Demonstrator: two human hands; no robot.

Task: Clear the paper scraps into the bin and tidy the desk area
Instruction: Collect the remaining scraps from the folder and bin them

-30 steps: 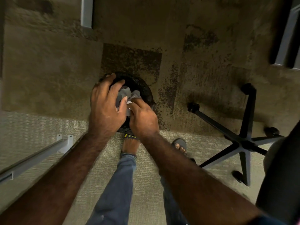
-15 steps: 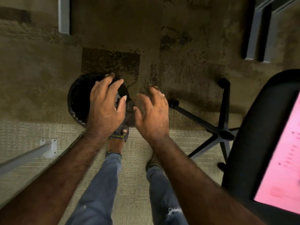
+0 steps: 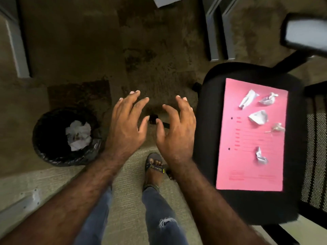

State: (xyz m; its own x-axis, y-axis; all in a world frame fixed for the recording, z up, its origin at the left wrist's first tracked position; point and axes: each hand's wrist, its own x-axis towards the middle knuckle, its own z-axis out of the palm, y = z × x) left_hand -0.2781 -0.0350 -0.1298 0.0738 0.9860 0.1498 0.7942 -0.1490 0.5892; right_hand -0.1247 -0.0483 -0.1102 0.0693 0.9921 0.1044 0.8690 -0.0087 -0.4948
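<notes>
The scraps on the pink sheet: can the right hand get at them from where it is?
Probably yes. The right hand is open and empty, just left of the chair; the scraps lie uncovered on the pink sheet, nothing between.

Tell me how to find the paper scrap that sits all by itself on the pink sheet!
Look at the black office chair on the right; a pink sheet lies on its seat. Four crumpled scraps cluster near the sheet's far end. The lone scrap lies apart from them, nearer the person, small, white and twisted.
</notes>
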